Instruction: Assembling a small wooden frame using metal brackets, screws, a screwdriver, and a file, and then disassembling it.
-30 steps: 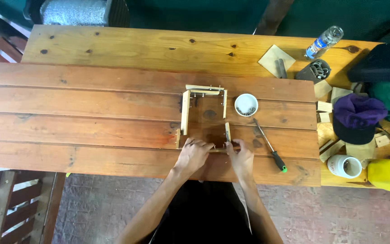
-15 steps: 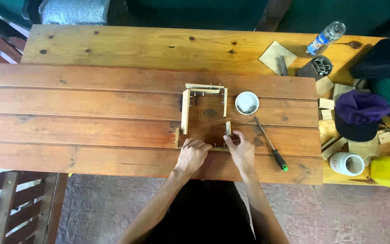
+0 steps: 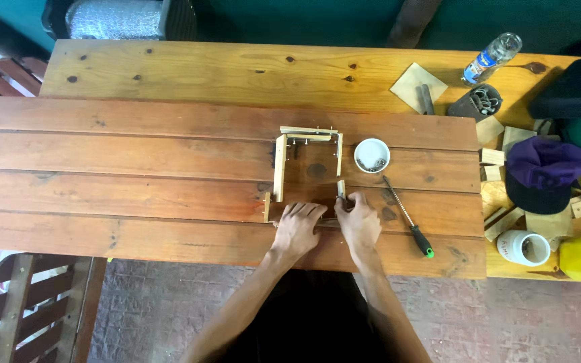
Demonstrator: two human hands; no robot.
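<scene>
Fingers: my right hand [image 3: 360,222] pinches the short upright wood strip [image 3: 341,189]; my left hand [image 3: 297,226] curls flat on the near edge of the wooden frame [image 3: 307,165], grip unclear.
Change: over the last 1 second both hands barely shift, so the joint stays under work.
Frame: open at the near side, on the red plank table [image 3: 136,175].
Nearby: white cup of screws [image 3: 372,155] and green-handled screwdriver [image 3: 408,220], untouched.

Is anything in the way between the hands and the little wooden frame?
Nothing visible. The left hand and right hand already rest at the near edge of the wooden frame. The white cup and screwdriver lie off to the right.
</scene>
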